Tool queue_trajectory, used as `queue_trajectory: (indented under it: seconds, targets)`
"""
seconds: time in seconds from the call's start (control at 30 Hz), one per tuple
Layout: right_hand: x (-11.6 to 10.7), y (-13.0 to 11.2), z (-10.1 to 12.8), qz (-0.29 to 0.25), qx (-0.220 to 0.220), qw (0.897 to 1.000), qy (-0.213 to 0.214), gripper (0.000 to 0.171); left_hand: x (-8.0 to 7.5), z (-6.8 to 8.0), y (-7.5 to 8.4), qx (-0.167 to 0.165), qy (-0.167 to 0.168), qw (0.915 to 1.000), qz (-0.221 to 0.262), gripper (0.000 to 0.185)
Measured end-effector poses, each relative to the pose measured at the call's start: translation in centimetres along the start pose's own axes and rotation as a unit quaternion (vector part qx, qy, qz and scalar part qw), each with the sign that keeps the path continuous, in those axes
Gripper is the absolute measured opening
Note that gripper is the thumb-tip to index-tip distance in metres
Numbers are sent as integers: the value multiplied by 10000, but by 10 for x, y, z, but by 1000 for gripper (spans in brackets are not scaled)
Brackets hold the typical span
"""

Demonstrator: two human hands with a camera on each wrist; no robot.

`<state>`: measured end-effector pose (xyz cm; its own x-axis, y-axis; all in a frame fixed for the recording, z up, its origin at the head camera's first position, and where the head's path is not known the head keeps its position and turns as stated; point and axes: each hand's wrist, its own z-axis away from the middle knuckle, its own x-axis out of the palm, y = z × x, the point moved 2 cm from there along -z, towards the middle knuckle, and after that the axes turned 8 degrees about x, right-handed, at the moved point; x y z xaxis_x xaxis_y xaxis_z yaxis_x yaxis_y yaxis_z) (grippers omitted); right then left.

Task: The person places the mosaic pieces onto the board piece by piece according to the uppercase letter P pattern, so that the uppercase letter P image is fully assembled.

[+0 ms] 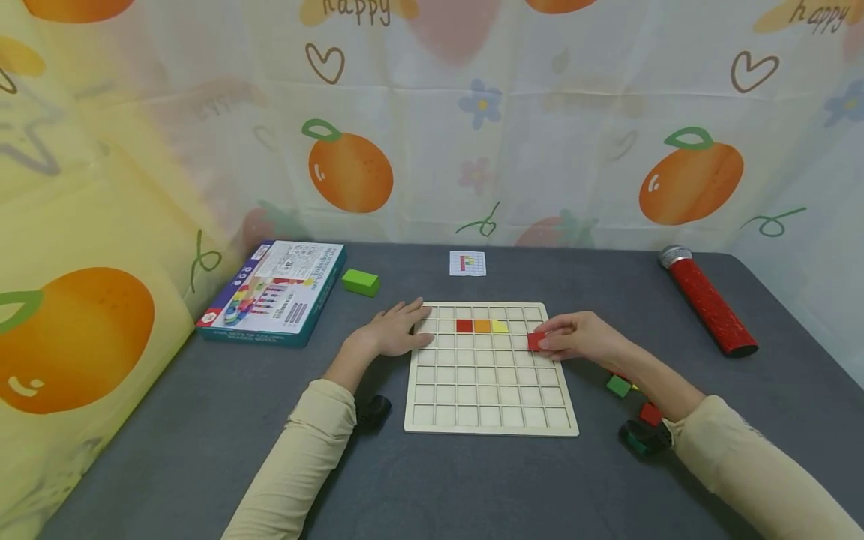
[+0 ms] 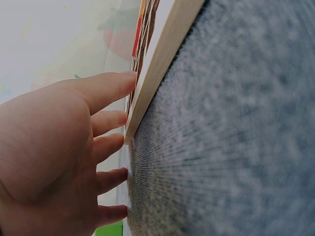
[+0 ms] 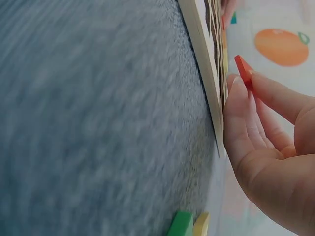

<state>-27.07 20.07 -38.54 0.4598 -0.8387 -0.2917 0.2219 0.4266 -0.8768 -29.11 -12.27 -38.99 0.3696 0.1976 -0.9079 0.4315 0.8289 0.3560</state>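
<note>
A pale wooden grid board lies on the dark table in front of me. In its second row from the back sit a red tile, an orange tile and a yellow tile, side by side. My right hand pinches another red tile between thumb and fingers, over the board's right edge; in the right wrist view this red tile is tilted above the surface. My left hand rests with spread fingers at the board's back left corner, thumb on its edge.
Green and red tiles lie under my right forearm. A game box and a green block stand at the back left. A small pattern card lies behind the board, a red microphone-like tube at the right.
</note>
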Motion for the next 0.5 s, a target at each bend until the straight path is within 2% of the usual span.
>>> queue_trajectory:
  seconds: [0.5]
  targets:
    - [24,-11,-13,-50,-103,9998,-154,41,-1,1,3,-36,-2,10000,26,66]
